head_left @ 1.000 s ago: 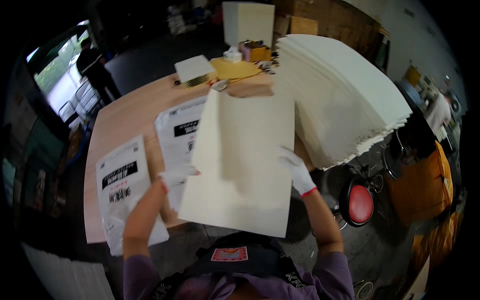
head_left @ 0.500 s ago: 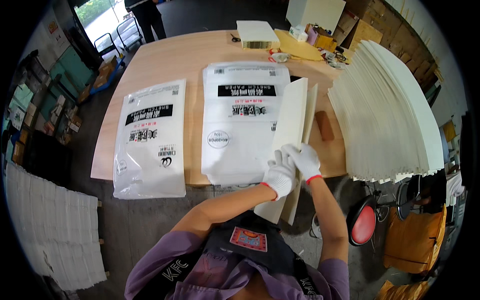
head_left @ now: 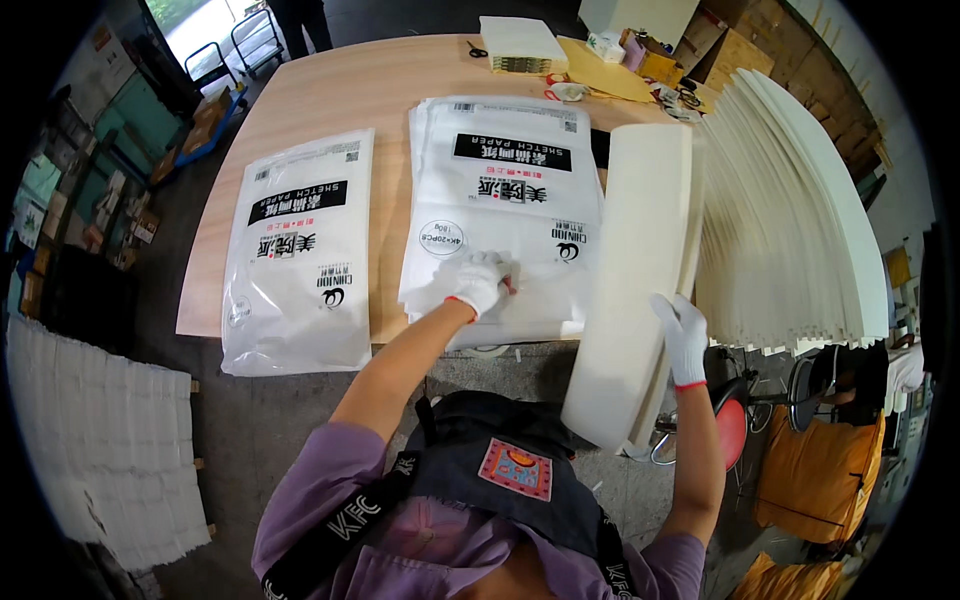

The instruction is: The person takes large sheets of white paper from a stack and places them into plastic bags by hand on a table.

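Observation:
My right hand [head_left: 682, 335], in a white knit glove with a red cuff, grips a bent bundle of thick white paper sheets [head_left: 625, 290] by its right edge. The bundle stands tilted, its lower end past the table's front edge. My left hand [head_left: 477, 283], gloved alike, rests on the top bag of a pile of white printed plastic bags [head_left: 500, 220] in the middle. Its fingers lie against the plastic with the thumb apart; a small reddish spot shows at the thumb. Left of that pile lies a filled clear-and-white plastic package [head_left: 295, 250].
A tall fanned stack of white paper [head_left: 790, 220] covers the table's right side. At the back lie a block of paper [head_left: 522, 45], scissors [head_left: 477, 50], yellow sheets [head_left: 605, 72] and small boxes. A red stool [head_left: 728, 435] and orange sacks [head_left: 820, 470] stand at right.
My left hand has let go of the paper bundle and moved left onto the bags. My right hand has shifted right with the bundle, which now shows its broad face.

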Demonstrator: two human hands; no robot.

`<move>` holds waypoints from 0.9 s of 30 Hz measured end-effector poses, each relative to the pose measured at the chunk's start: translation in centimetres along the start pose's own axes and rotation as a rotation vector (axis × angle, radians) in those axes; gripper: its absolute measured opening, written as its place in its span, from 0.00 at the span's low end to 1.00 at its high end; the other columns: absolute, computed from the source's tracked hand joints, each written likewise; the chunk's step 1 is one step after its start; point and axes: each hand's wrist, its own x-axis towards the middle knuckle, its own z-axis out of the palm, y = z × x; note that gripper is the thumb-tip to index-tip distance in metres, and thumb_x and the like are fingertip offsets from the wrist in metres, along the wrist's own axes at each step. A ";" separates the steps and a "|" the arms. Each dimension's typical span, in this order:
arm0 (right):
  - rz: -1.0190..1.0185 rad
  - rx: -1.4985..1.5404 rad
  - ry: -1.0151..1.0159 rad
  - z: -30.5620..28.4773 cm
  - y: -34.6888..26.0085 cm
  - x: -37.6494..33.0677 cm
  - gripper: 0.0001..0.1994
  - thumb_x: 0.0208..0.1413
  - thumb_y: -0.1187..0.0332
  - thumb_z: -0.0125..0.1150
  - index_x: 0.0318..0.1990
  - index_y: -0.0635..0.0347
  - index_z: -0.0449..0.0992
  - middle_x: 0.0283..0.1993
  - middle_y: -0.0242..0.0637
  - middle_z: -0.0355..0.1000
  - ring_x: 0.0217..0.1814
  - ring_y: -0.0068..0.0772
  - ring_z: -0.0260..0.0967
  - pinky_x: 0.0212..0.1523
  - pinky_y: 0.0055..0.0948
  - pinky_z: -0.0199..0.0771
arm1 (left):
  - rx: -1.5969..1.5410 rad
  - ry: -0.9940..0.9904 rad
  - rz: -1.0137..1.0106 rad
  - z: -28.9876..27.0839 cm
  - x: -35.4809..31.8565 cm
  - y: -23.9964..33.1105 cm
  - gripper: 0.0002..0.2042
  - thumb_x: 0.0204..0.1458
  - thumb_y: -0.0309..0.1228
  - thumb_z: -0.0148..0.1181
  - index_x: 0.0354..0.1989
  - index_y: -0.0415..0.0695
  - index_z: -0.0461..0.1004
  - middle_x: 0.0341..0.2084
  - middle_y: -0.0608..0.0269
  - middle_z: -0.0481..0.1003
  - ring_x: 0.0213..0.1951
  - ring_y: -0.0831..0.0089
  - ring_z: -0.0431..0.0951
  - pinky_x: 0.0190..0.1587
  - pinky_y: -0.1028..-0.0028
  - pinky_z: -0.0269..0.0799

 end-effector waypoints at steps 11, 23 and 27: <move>-0.306 -0.013 -0.021 -3.2 1.1 -6.3 0.16 0.54 0.64 0.61 0.23 0.69 0.68 0.20 0.42 0.60 0.24 0.38 0.59 0.28 0.35 0.60 | 0.012 0.026 0.240 -0.3 1.0 -0.6 0.10 0.46 0.41 0.61 0.37 0.56 0.80 0.41 0.56 0.78 0.44 0.56 0.78 0.47 0.62 0.72; -0.490 -0.119 -0.003 -5.0 -3.6 -6.9 0.06 0.48 0.70 0.65 0.27 0.63 0.76 0.26 0.45 0.69 0.28 0.48 0.69 0.28 0.37 0.68 | -0.744 0.025 0.428 -2.9 11.7 0.8 0.15 0.50 0.30 0.56 0.47 0.48 0.76 0.42 0.57 0.78 0.41 0.62 0.77 0.46 0.65 0.73; -0.536 -0.147 -0.015 -3.4 -0.8 -7.3 0.05 0.49 0.67 0.65 0.29 0.56 0.78 0.31 0.45 0.74 0.29 0.49 0.73 0.30 0.40 0.73 | -1.488 -0.060 0.113 -12.4 16.6 -0.1 0.25 0.55 0.27 0.54 0.63 0.44 0.62 0.51 0.64 0.72 0.53 0.72 0.70 0.45 0.71 0.74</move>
